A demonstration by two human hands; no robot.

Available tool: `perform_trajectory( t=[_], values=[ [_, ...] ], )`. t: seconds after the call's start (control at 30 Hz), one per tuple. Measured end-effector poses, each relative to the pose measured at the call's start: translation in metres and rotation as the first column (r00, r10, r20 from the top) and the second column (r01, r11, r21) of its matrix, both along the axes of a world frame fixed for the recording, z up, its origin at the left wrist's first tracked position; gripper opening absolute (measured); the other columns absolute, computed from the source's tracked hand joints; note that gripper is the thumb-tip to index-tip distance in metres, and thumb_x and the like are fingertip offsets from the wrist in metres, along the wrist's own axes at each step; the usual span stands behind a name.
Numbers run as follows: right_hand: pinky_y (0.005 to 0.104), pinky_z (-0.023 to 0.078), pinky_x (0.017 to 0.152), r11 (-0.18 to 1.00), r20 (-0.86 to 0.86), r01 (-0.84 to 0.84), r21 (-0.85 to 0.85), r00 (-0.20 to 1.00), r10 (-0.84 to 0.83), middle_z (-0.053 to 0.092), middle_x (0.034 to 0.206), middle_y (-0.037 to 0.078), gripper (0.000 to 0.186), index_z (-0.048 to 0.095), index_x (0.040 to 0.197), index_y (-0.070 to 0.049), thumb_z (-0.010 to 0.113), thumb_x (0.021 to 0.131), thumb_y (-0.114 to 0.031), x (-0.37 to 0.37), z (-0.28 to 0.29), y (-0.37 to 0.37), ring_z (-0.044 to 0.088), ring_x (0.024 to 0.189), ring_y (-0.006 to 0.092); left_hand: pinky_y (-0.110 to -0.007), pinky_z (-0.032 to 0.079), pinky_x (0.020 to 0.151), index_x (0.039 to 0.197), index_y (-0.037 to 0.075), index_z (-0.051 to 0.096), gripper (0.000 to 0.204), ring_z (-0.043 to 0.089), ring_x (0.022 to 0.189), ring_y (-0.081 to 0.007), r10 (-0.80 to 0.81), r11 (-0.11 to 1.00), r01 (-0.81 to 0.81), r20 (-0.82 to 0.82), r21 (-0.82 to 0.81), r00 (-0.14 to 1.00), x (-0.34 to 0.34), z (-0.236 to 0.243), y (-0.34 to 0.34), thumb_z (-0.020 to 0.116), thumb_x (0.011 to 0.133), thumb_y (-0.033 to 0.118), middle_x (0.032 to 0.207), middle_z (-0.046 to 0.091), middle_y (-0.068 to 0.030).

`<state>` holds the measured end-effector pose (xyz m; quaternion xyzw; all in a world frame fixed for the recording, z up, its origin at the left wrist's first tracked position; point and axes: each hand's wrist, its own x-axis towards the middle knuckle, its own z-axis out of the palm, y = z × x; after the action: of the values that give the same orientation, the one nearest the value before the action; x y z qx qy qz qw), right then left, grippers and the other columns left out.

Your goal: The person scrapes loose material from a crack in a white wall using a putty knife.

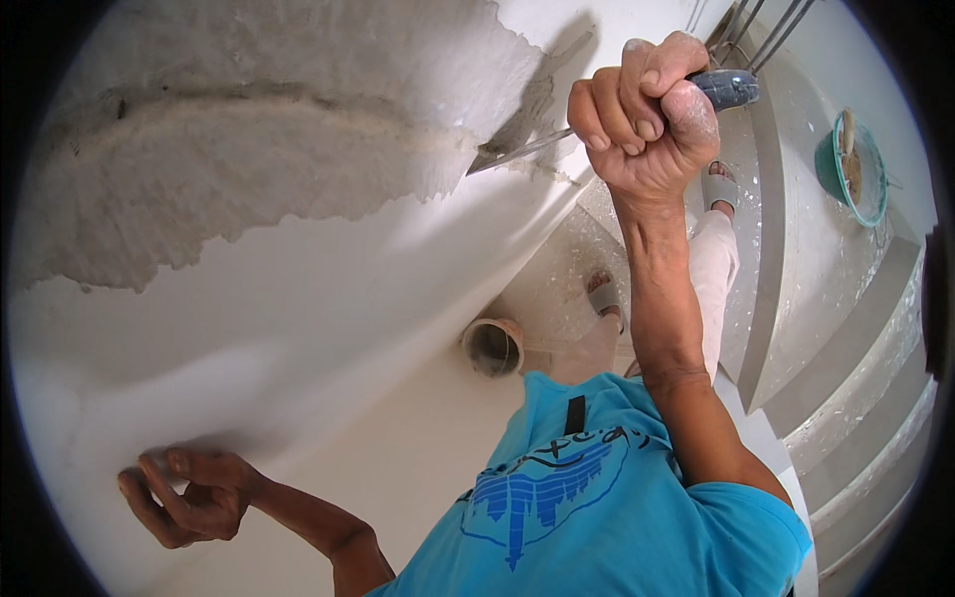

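My right hand (657, 119), dusted with white, is raised and closed around the dark handle (731, 88) of a scraper. The scraper's thin metal blade (512, 154) meets the wall at the edge of a rough grey plaster patch (328, 149), beside a raised ridge. The blade is seen nearly edge-on, so its full shape is hidden. Lower down at the left, my left hand (194, 497) is by the smooth white part of the wall (308, 289). Its fingers are loosely bent and apart, with nothing visible in them.
A bucket (494, 347) stands on the floor by the foot of the wall. Stairs (846, 383) spattered with white run down the right side. A green basin (865, 179) with a tool in it is at the upper right. Metal rods (761, 35) stand near the top.
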<state>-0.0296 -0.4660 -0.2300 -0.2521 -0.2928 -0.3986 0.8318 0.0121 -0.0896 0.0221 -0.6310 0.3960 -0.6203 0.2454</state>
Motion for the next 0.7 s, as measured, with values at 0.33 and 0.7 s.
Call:
perform_trajectory(
  t=[0.33,0.7],
  values=[
    [0.0283,0.034,0.038,0.995,-0.06,-0.082,0.054,0.995,0.085,0.041,0.054,-0.002,0.012,0.058,0.092,-0.003,0.054,0.094,-0.014,0.01,0.0,0.042,0.034,0.04,0.0073,-0.034,0.058,0.084,0.101,-0.004,0.067,0.022,0.063,0.107,-0.0258,0.005,1.0,-0.005,-0.005,-0.004,1.0,-0.002,-0.001,0.001,0.059,0.098,0.016,0.115,0.054,-0.0176],
    [0.0267,0.04,0.046,0.994,0.048,-0.092,-0.067,0.994,0.095,0.046,0.064,-0.002,0.012,0.057,0.097,-0.005,0.051,0.097,-0.015,0.006,0.002,0.016,0.039,0.045,0.0069,-0.036,0.059,0.084,0.1,-0.004,0.067,0.022,0.064,0.106,-0.0275,0.002,1.0,-0.002,0.015,-0.031,1.0,-0.001,0.0,0.001,0.059,0.098,0.016,0.114,0.054,-0.0175]
  ],
)
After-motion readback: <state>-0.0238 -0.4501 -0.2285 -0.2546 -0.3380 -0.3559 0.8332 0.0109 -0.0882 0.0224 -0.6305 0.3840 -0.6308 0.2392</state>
